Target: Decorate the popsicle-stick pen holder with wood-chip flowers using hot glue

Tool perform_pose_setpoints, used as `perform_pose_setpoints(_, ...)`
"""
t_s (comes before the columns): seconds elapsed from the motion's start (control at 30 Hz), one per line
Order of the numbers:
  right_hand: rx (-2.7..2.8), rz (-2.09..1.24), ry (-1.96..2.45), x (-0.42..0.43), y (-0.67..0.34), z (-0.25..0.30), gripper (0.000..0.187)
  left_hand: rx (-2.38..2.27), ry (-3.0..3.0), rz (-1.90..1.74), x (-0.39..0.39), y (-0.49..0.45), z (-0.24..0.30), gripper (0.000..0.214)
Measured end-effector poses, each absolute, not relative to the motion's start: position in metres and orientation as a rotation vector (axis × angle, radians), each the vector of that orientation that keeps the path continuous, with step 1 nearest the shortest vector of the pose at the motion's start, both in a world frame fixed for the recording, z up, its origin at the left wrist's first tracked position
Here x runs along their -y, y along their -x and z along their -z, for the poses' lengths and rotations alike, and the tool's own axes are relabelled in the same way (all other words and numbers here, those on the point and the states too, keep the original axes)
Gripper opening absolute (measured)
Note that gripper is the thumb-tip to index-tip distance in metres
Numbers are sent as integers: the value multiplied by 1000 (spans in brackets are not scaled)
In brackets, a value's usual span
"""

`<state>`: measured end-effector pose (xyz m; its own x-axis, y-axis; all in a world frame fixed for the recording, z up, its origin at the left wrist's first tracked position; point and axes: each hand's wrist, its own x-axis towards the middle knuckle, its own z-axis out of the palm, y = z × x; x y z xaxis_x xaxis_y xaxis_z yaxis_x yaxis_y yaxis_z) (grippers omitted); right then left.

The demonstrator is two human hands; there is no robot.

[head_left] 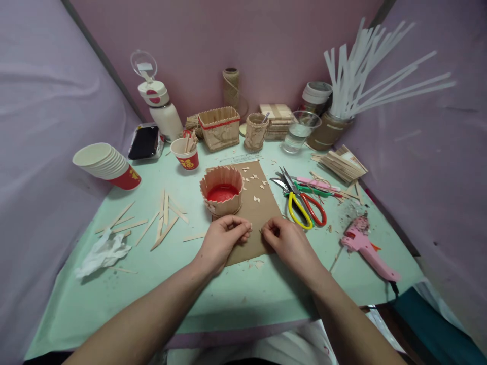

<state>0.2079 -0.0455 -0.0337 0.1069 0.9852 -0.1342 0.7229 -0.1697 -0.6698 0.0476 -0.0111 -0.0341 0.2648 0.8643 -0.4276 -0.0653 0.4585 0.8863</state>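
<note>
Over the brown cardboard sheet (pixel 262 203), my left hand (pixel 226 238) is closed in a pinch, thumb against forefinger, with a tiny pale bit at the fingertips that is too small to name. My right hand (pixel 287 241) lies a short way to its right, fingers curled together, and what they hold, if anything, is hidden. Just beyond my left hand stands a round wooden-stick basket (pixel 222 205) with a jagged top and a red bottom inside. Small pale wooden chips (pixel 256 199) lie scattered on the cardboard beside it.
Scissors (pixel 300 203) and pliers lie right of the cardboard, with a pink glue gun (pixel 371 251) nearer me. Split sticks (pixel 165 218) and crumpled tissue (pixel 102 253) are at left. Along the back stand paper cups (pixel 108 165), a bottle (pixel 163 111), a rectangular basket (pixel 219 129) and a water cup (pixel 299 134).
</note>
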Motion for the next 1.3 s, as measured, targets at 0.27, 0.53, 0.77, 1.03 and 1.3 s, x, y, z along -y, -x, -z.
perform_pose_setpoints(0.27, 1632, -538, 1902, 72, -221, 6, 19, -1128, -868, -718, 10, -46, 34, 24)
perform_pose_setpoints(0.53, 1385, 51, 2508, 123, -332, 9, 44, -1123, -882, -676, 9, -44, 35, 29)
perform_pose_setpoints(0.77, 1444, -179, 2640, 143, -380, 50, 61, -1106, -836, -683, 10, -46, 33, 27)
perform_pose_setpoints(1.03, 1087, -412, 2494, 141, -367, 22, 48, -1038, -779, -717, 14, -46, 34, 26)
perform_pose_setpoints(1.3, 729, -581, 1946, 148, -297, 7, 46, -901, -713, -716, 15, -43, 35, 28)
